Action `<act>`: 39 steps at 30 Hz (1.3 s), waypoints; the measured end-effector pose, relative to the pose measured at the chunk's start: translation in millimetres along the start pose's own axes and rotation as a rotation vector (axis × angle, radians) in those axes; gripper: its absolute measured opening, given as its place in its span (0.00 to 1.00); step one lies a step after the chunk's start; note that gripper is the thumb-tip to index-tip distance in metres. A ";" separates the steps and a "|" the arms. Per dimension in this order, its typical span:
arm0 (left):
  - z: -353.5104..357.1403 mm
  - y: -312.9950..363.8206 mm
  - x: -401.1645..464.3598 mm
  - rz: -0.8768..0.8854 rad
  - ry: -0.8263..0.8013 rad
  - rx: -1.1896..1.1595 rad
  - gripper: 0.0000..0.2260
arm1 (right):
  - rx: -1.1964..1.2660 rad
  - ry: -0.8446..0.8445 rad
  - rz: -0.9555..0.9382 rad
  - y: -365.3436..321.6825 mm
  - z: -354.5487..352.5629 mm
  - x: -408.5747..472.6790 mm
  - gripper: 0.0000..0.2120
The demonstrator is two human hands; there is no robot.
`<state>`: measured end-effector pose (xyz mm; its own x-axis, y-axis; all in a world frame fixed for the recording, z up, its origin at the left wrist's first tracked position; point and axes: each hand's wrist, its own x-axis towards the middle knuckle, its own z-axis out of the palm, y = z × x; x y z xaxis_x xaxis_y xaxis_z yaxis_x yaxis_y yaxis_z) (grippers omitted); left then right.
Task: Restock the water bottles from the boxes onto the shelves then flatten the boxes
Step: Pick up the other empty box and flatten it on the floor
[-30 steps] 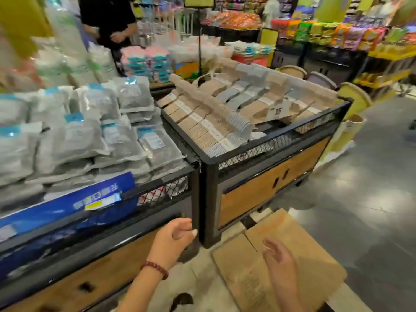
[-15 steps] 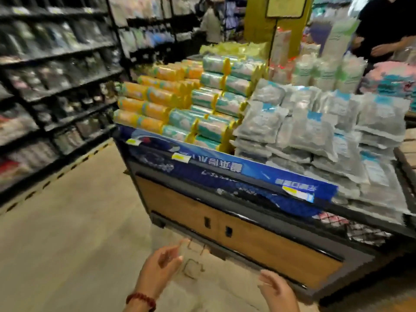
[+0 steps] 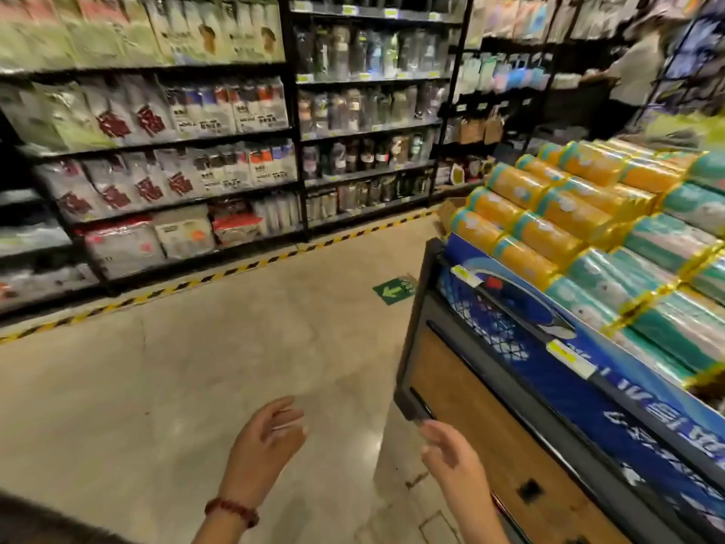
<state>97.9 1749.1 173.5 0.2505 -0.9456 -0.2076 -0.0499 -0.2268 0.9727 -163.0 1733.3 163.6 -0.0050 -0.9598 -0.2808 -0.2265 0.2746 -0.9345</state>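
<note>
Low in front of you, both hands hang empty over the pale floor (image 3: 196,386). Your left hand (image 3: 263,437), the one with the bead bracelet (image 3: 232,511) at the wrist, has its fingers loosely spread and holds nothing. Your right hand (image 3: 451,455) is just as slack, fingers relaxed and apart, close beside the lower corner of the display stand (image 3: 482,433) with its wooden front, though you cannot tell from this view whether it brushes the frame.

No box and no water bottle shows anywhere here, so the task's things lie somewhere outside what you see, well away from either hand. By the look of it you are between grabs, walking or turning to find the next box. Do that well: keep both hands free and low as they are, steer your right hand clear of the stand's dark metal edge, and look along the wall shelves (image 3: 298,131) across the aisle for the bottle section before you commit. The view is smeared, so steady your head before you reach for anything. A person (image 3: 635,72) stands at the far right; leave room as you pass the stacked rolls (image 3: 549,214).
</note>
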 end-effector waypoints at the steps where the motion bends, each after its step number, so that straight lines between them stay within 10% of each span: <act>1: -11.8 2.6 10.9 0.004 0.021 -0.006 0.24 | 0.001 -0.026 -0.016 -11.7 14.0 11.8 0.13; 12: -63.9 -4.2 143.9 -0.105 0.099 -0.051 0.25 | 0.088 -0.161 -0.007 -47.1 100.7 170.3 0.12; 17: -64.2 28.6 263.0 -0.067 0.128 0.010 0.46 | 0.102 -0.170 -0.052 -81.8 120.3 292.1 0.12; 25: -60.0 91.9 445.5 0.025 0.163 0.070 0.14 | 0.082 -0.123 -0.089 -149.5 130.6 462.8 0.13; 39: -26.6 146.6 773.1 0.003 0.016 0.060 0.17 | 0.127 0.112 -0.014 -221.1 154.0 728.7 0.13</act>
<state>310.0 991.0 158.3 0.2656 -0.9425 -0.2029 -0.1085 -0.2384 0.9651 33.5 982.2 131.9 -0.1127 -0.9623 -0.2476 -0.1021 0.2591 -0.9604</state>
